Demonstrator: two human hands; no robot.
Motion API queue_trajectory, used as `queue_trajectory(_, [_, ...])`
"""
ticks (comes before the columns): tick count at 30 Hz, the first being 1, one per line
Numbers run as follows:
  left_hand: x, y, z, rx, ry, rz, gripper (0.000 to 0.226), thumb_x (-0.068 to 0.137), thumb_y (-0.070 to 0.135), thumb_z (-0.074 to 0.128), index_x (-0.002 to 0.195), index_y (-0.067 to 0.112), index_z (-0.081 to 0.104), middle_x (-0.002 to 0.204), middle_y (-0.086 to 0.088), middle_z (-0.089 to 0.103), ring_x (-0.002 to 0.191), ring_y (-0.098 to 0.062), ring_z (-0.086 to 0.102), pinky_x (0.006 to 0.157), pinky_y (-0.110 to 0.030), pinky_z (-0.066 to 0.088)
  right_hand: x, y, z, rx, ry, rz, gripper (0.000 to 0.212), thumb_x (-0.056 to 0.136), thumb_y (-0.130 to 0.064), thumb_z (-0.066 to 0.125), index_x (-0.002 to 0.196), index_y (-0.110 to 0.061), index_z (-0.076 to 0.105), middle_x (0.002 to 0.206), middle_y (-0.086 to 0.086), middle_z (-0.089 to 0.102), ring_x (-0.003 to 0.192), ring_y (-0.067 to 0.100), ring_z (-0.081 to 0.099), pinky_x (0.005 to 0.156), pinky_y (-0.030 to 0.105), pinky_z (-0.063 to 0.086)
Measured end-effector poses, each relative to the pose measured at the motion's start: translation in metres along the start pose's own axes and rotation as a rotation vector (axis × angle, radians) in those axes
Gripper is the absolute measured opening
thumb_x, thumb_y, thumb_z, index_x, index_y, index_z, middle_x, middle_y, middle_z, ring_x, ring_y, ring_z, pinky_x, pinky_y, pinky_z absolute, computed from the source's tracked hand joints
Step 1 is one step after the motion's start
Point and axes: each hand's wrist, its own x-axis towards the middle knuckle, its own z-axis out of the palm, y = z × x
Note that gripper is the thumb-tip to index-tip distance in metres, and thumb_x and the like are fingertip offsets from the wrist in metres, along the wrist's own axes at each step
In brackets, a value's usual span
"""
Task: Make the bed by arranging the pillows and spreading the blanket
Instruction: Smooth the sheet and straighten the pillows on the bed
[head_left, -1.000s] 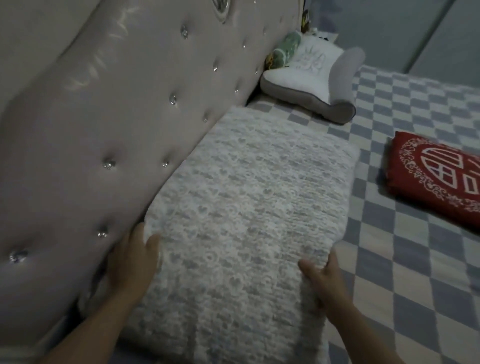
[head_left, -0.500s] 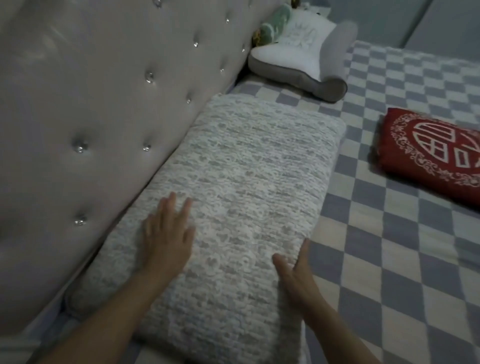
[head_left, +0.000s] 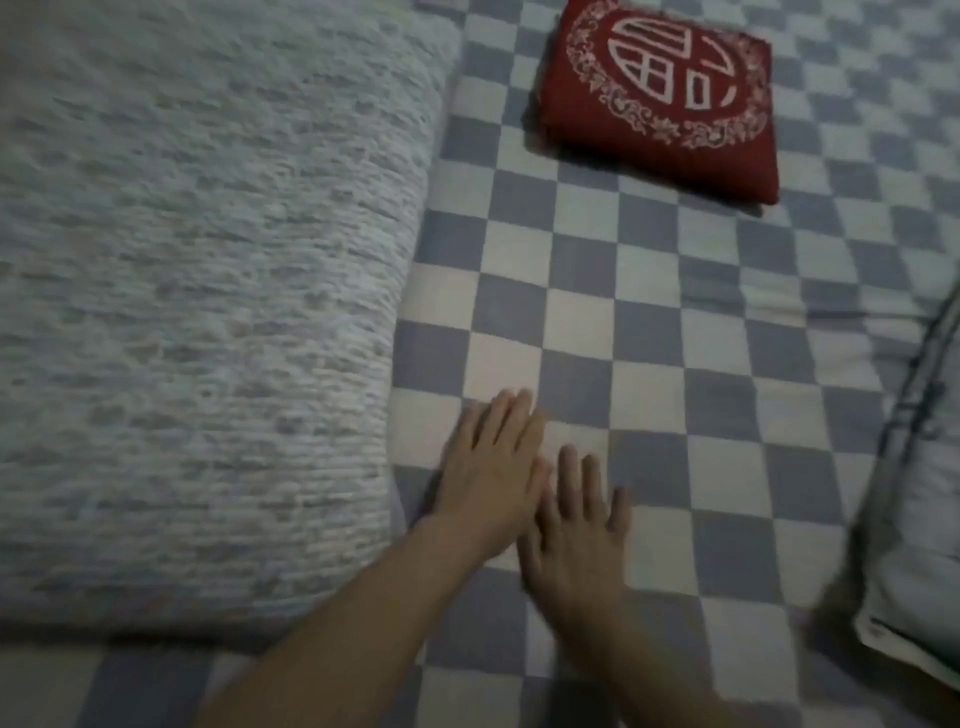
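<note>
Step in hand: smoothing the checked bedsheet (head_left: 649, 332) beside the pillow, as I judge it from the two flat palms on the cloth.
Left hand (head_left: 491, 480): fingers straight and together, palm down on the sheet, holding nothing; it lies just beside the pillow's near edge.
Right hand (head_left: 576, 540): fingers straight and slightly spread, palm down, holding nothing; it touches or slightly underlaps the left hand, and motion blur hides which.
Doing it well: keep both palms flat and sweep outward away from the pillow, so creases are pushed to the bed's edge rather than bunched against the pillow.
Lace-covered pillow (head_left: 208, 291): lies flat to the left of both hands, apparently already placed.
Red folded blanket (head_left: 660, 98): folded and not yet spread, it lies well apart from both hands, farther up the bed.
Pale bedding with dark edging (head_left: 919, 519): at the right border, too blurred to name.
</note>
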Motion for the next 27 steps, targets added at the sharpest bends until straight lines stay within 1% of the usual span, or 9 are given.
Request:
queue_trajectory(4, [-0.089,0.059,0.054,-0.048,-0.055,0.054,0.054,0.091,0.034,0.024,0.138,0.008,0.034,0.147,-0.011,0.034,0.137,-0.028,0.026,0.11,-0.049,0.015,-0.11,0.025,0.026,0.157,-0.025,-0.297,0.051,0.086,-0.035,0.041,0.131,-0.013,0.049,0.139,0.005,0.05,0.135,0.022,0.035,0.103,0.045,0.03])
queue_trajectory(7, [-0.1,0.07,0.044,-0.066,0.014,0.097,0.04,0.087,0.027,0.031,0.117,0.008,0.049,0.123,-0.014,0.061,0.116,-0.029,0.046,0.101,-0.044,0.026,-0.11,0.067,-0.002,0.447,0.005,-0.469,0.026,0.091,-0.025,0.039,0.105,-0.026,0.061,0.103,-0.004,0.07,0.096,0.014,0.063,0.075,0.028,0.05])
queue_trajectory(9, [-0.073,0.076,0.026,-0.089,0.118,0.037,0.024,0.078,0.023,0.039,0.088,0.01,0.056,0.086,-0.012,0.062,0.083,-0.031,0.057,0.08,-0.04,0.034,-0.075,0.101,-0.028,0.521,0.162,-0.404,0.024,0.082,-0.018,0.046,0.1,-0.024,0.06,0.09,0.0,0.069,0.079,0.02,0.065,0.069,0.026,0.05])
queue_trajectory(11, [-0.022,0.096,0.013,-0.104,0.211,0.048,0.019,0.079,0.02,0.041,0.079,0.011,0.057,0.079,-0.011,0.056,0.072,-0.032,0.058,0.074,-0.038,0.034,-0.024,0.142,-0.054,0.407,0.291,-0.156,0.036,0.083,-0.021,0.042,0.113,-0.014,0.061,0.11,0.012,0.067,0.102,0.029,0.064,0.088,0.034,0.05])
queue_trajectory(13, [0.027,0.131,0.012,-0.095,0.253,0.06,0.032,0.082,0.021,0.04,0.102,0.007,0.061,0.107,-0.017,0.061,0.1,-0.035,0.058,0.091,-0.042,0.032,0.01,0.177,-0.061,0.213,0.188,0.061,0.06,0.087,-0.036,0.03,0.136,-0.004,0.043,0.142,0.018,0.044,0.134,0.034,0.039,0.109,0.047,0.03])
queue_trajectory(15, [0.044,0.167,0.03,-0.064,0.198,0.086,0.051,0.088,0.029,0.034,0.13,0.004,0.049,0.14,-0.016,0.045,0.132,-0.031,0.034,0.109,-0.047,0.016,-0.003,0.192,-0.041,0.093,0.023,0.061,0.07,0.088,-0.043,0.019,0.145,-0.002,0.026,0.154,0.016,0.021,0.143,0.032,0.018,0.115,0.048,0.009])
queue_trajectory(16, [0.036,0.187,0.044,-0.039,0.128,0.133,0.057,0.089,0.033,0.03,0.136,0.004,0.043,0.147,-0.014,0.036,0.138,-0.029,0.024,0.112,-0.047,0.008,-0.029,0.198,-0.026,0.052,-0.012,0.018,0.069,0.089,-0.042,0.021,0.144,-0.001,0.029,0.153,0.016,0.022,0.143,0.032,0.02,0.114,0.05,0.01])
queue_trajectory(21, [-0.048,0.222,0.086,-0.002,-0.027,0.334,0.066,0.089,0.046,0.031,0.143,0.008,0.023,0.152,-0.012,0.018,0.145,-0.026,-0.006,0.114,-0.049,0.003,-0.152,0.214,0.014,0.079,-0.036,-0.129,0.064,0.095,-0.046,0.026,0.146,-0.008,0.021,0.155,0.011,0.016,0.144,0.028,0.011,0.115,0.048,0.006])
queue_trajectory(27, [-0.098,0.216,0.068,0.02,-0.251,0.54,0.077,0.085,0.058,0.035,0.14,0.005,0.03,0.15,-0.014,0.023,0.143,-0.029,0.013,0.112,-0.052,0.016,-0.22,0.211,0.013,0.074,-0.245,-0.186,0.068,0.081,-0.058,0.041,0.141,-0.027,0.035,0.15,0.01,0.03,0.135,0.031,0.028,0.105,0.055,0.016])
